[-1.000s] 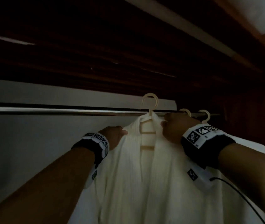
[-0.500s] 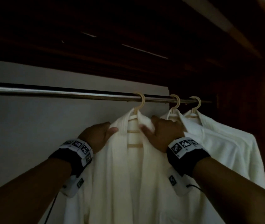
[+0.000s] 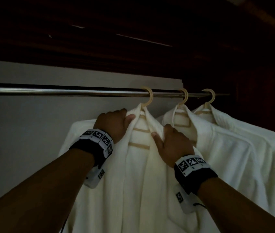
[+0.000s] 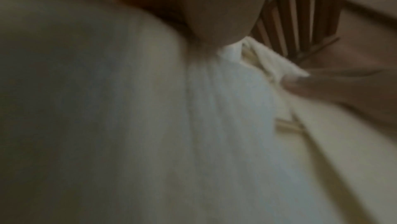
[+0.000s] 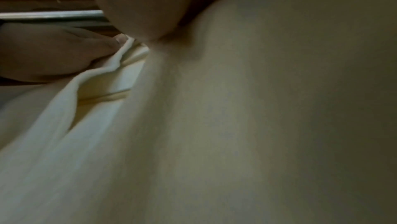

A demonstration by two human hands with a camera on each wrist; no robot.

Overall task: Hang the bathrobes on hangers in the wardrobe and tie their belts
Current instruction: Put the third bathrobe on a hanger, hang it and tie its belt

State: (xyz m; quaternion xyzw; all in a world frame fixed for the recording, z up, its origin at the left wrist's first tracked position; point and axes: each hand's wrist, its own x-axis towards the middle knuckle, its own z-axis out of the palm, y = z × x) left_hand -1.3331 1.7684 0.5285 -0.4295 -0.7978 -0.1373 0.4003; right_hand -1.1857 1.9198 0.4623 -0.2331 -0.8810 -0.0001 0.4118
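A white bathrobe (image 3: 133, 182) hangs on a beige hanger (image 3: 147, 98) hooked over the metal rail (image 3: 66, 91). My left hand (image 3: 115, 121) grips the robe's left collar near the hanger neck, thumb pressed on the lapel. My right hand (image 3: 168, 142) holds the right lapel a little lower. In the left wrist view the bathrobe (image 4: 150, 125) fills the frame, with the other hand's thumb (image 4: 322, 85) at the right. In the right wrist view the bathrobe (image 5: 214, 125) is close and blurred, and the left hand (image 5: 64, 51) holds the collar fold. No belt is visible.
Two more white robes (image 3: 234, 148) hang on beige hangers (image 3: 183, 98) (image 3: 209, 98) to the right on the same rail. A dark wooden shelf (image 3: 133, 47) sits above, a dark side wall (image 3: 267, 98) at the right. The rail's left stretch is bare.
The hanger came down onto the rail and now hangs there. Both hands slid slightly lower along the collar and lapels; the head view has shifted so the other robes show.
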